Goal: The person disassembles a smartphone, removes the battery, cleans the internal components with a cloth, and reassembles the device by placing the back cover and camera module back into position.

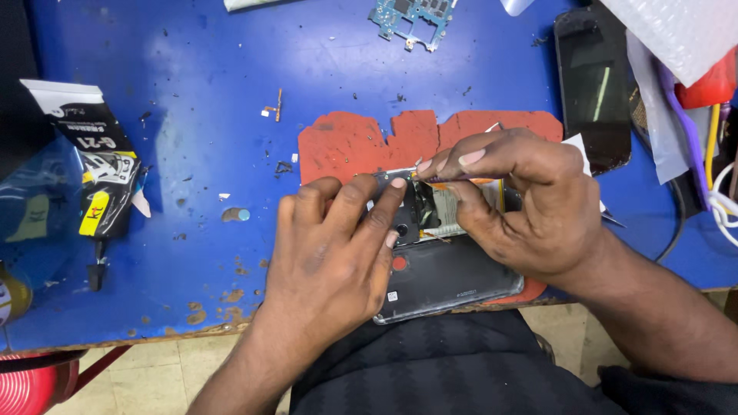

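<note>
Scuffed blue table (215,69): red mat (346,142), circuit board (411,17), glue tube (100,177).

Desk (231,69): blue painted top, matt, scuffed, paint chipped to bare brown wood along the 6 o'clock edge. Red mat (346,142): rubbery, dull, ragged-cut rim; opened phone (453,280) on it shows smooth, semi-gloss dark plastic. At 2 o'clock, second phone (593,84): glossy black glass; at 9 o'clock, glue tube (100,165): shiny, crinkled plastic.

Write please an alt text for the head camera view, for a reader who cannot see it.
Two bare hands work on an opened phone lying on a red mat on a blue table: the left hand steadies it, while the right hand pinches a thin tool at its top. A glue tube, a circuit board and a dark screen panel lie around.
</note>
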